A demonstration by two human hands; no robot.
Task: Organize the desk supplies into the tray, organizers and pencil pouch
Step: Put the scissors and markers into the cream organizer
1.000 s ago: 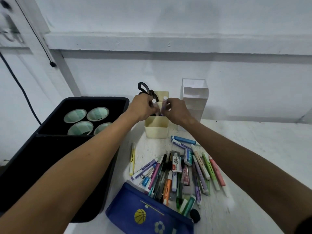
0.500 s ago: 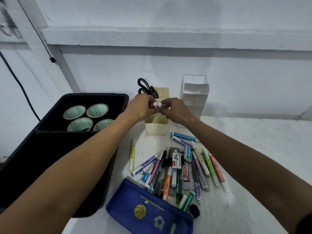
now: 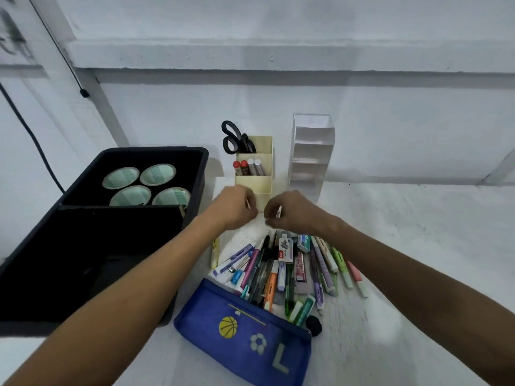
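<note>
A cream stepped organizer (image 3: 254, 183) stands at the back of the desk. Black scissors (image 3: 235, 137) sit in its rear slot, and several glue sticks (image 3: 249, 166) with red and white caps stand in its middle slot. My left hand (image 3: 237, 207) and my right hand (image 3: 289, 211) hover just in front of the organizer, fingers loosely curled, holding nothing that I can see. Below them lies a heap of pens and highlighters (image 3: 281, 271) with a staples box (image 3: 285, 249). A blue pencil pouch (image 3: 245, 332) lies nearest me.
A black tray (image 3: 195, 154) with several tape rolls (image 3: 147, 183) fills the left side. A white tiered organizer (image 3: 310, 151) stands right of the cream one. A lone yellow highlighter (image 3: 215, 253) lies beside the tray. The wall is close behind.
Both hands let go of the white-capped glue sticks, which now stand in the organizer's middle slot, and drew back toward me, lower over the desk.
</note>
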